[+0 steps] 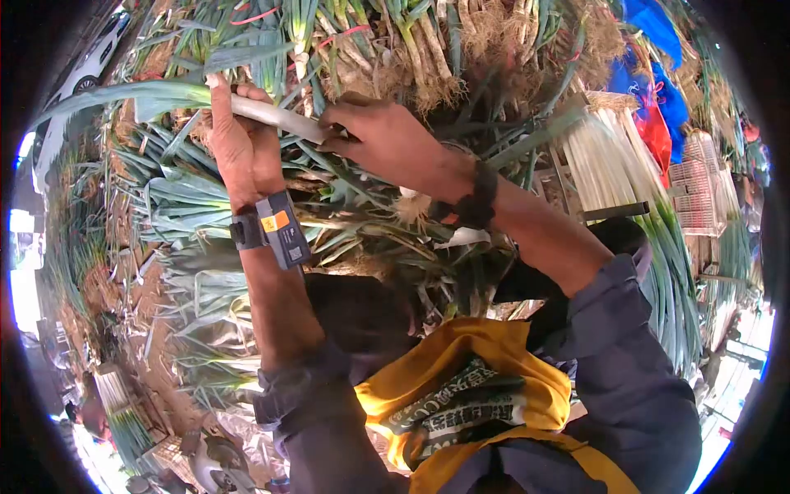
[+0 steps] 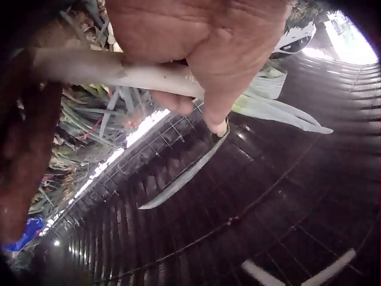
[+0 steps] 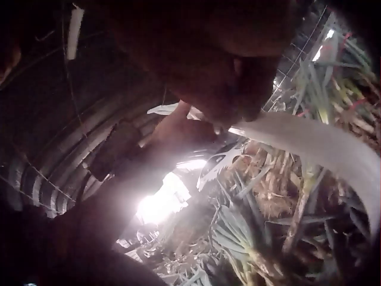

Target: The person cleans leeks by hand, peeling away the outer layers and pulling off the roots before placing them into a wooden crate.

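One leek [image 1: 278,120] is held up crosswise over the heap, its white stalk to the right and its green leaves [image 1: 144,92] to the left. My left hand [image 1: 244,148] grips the stalk just below the leaves. At the other end my right hand [image 1: 399,146] pinches the white part with thumb and fingers. The left wrist view has the white stalk [image 2: 155,78] passing under the left palm, with leaves fanning out beyond the thumb. A pale, blurred band [image 3: 315,143] runs from my dark right hand [image 3: 220,77] in the right wrist view.
Loose leeks [image 1: 185,193] with leaves are piled below my hands. Rooted leek bundles [image 1: 411,49] lie at the back. Cleaned white leeks [image 1: 609,152] are stacked on the right, near a red bag [image 1: 654,136] and a wire basket [image 1: 698,193]. A car [image 1: 99,53] stands far left.
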